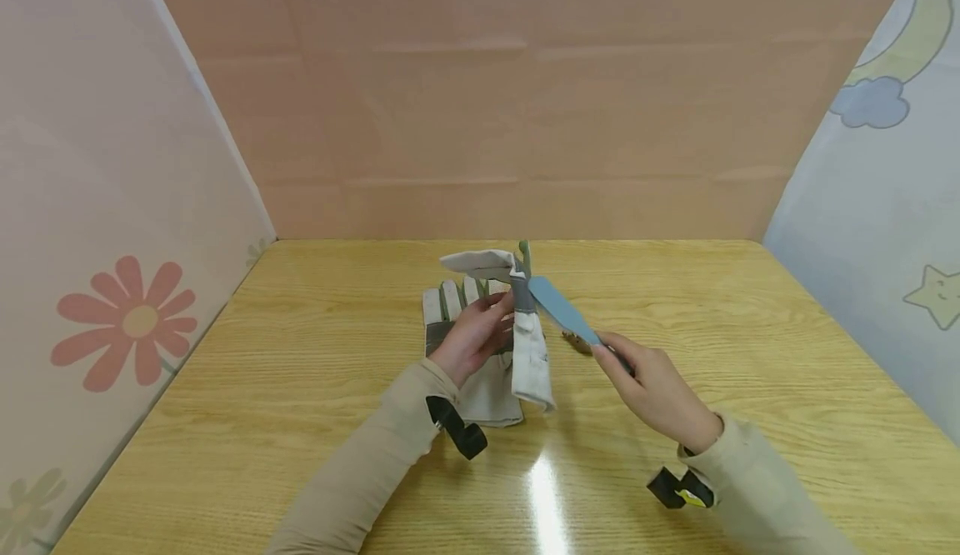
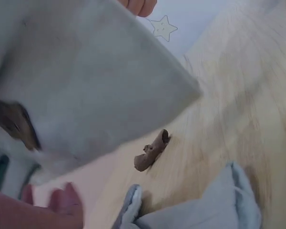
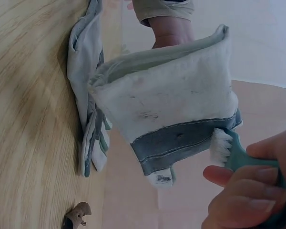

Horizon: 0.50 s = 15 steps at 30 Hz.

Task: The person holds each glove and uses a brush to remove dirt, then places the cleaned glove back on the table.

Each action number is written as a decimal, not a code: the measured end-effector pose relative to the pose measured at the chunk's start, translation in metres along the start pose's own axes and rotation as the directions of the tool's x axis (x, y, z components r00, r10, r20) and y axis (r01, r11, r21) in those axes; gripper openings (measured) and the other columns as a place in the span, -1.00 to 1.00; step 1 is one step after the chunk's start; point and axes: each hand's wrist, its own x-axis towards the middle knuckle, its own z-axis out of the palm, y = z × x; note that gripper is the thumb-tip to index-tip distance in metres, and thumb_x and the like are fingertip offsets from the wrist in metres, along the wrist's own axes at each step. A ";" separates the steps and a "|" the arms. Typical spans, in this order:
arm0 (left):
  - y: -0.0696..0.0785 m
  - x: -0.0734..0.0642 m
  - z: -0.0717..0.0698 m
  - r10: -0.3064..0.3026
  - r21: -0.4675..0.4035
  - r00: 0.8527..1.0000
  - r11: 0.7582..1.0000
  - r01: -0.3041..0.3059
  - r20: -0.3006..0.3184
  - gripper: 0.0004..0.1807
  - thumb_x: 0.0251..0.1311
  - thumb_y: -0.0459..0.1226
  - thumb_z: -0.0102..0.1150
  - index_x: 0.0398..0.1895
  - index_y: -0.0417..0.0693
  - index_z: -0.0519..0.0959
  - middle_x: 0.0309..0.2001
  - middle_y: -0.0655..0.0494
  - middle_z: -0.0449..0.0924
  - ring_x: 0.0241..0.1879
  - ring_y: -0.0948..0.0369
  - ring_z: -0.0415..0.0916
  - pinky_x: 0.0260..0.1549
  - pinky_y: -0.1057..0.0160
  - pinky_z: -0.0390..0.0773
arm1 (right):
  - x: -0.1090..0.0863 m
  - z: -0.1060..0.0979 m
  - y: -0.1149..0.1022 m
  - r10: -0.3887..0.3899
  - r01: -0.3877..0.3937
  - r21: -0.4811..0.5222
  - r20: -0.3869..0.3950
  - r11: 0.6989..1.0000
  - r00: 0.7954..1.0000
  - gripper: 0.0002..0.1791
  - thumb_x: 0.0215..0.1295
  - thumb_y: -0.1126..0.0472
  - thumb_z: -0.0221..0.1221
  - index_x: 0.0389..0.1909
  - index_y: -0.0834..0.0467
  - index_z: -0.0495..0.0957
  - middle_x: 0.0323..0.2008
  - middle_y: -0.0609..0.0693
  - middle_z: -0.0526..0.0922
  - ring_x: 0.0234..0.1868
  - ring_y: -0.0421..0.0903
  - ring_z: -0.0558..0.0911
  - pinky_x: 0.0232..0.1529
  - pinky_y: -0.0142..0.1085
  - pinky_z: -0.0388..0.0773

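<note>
My left hand holds a white-and-grey work glove up on edge above the table, its cuff downward. Dark smudges mark the cuff in the right wrist view. In my right hand is a blue-green scrub brush, gripped by its handle. Its white bristles touch the glove's grey band. A second work glove lies flat on the table beneath my left hand, partly covered by it. The held glove hides some of my left fingers in the head view.
A curled brown piece, like bark, lies on the wood-grain table behind the brush. A pinkish-brown panel closes the back, and printed panels stand at left and right.
</note>
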 end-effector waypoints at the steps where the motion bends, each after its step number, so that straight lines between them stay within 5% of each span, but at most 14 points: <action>1: -0.001 0.000 -0.001 -0.023 0.027 0.999 0.999 0.022 0.025 -0.44 0.37 -0.08 -0.08 0.30 -0.23 0.20 -0.07 0.05 0.49 -0.17 0.28 0.51 -0.13 0.29 0.47 | 0.000 0.000 0.000 -0.006 0.006 0.002 -0.002 1.000 1.000 -0.70 0.46 0.22 -0.12 0.04 0.21 0.49 -0.73 -0.23 0.09 -0.74 -0.43 -0.01 -0.73 -0.47 0.11; 5: -0.003 -0.001 -0.004 -0.130 0.109 0.979 0.988 0.113 0.159 -0.30 0.34 0.17 -0.27 0.32 -0.16 0.18 -0.04 0.00 0.46 -0.16 0.21 0.49 -0.16 0.23 0.47 | 0.000 -0.001 0.000 -0.033 0.033 0.015 -0.009 0.999 0.999 -0.72 0.45 0.25 -0.11 0.03 0.20 0.50 -0.72 -0.23 0.08 -0.72 -0.44 -0.01 -0.71 -0.49 0.11; 10: -0.003 -0.001 -0.006 -0.173 0.149 0.938 0.980 0.133 0.301 -0.18 0.02 0.45 -0.25 0.09 0.04 0.32 -0.18 0.14 0.51 -0.22 0.29 0.48 -0.21 0.26 0.47 | 0.000 -0.002 -0.001 -0.050 0.051 0.025 -0.012 0.998 0.999 -0.73 0.44 0.28 -0.10 0.02 0.19 0.50 -0.71 -0.24 0.11 -0.72 -0.44 0.01 -0.71 -0.50 0.12; 12: -0.001 -0.001 -0.006 -0.168 0.166 0.939 0.979 0.122 0.299 -0.26 0.04 0.46 -0.27 -0.07 0.08 0.36 -0.26 0.21 0.50 -0.26 0.32 0.46 -0.23 0.28 0.46 | 0.001 -0.003 -0.001 -0.049 0.050 0.025 -0.018 0.998 0.999 -0.74 0.44 0.28 -0.09 0.00 0.18 0.51 -0.71 -0.24 0.12 -0.72 -0.43 0.02 -0.71 -0.49 0.13; 15: 0.002 0.000 -0.004 -0.164 0.155 0.965 0.979 0.134 0.202 -0.40 0.18 0.34 -0.21 -0.18 0.03 0.34 -0.37 0.26 0.42 -0.36 0.34 0.42 -0.27 0.32 0.43 | 0.001 -0.003 -0.001 -0.037 0.037 0.024 -0.028 0.999 0.999 -0.76 0.43 0.27 -0.08 -0.03 0.16 0.53 -0.72 -0.23 0.13 -0.73 -0.42 0.02 -0.71 -0.48 0.13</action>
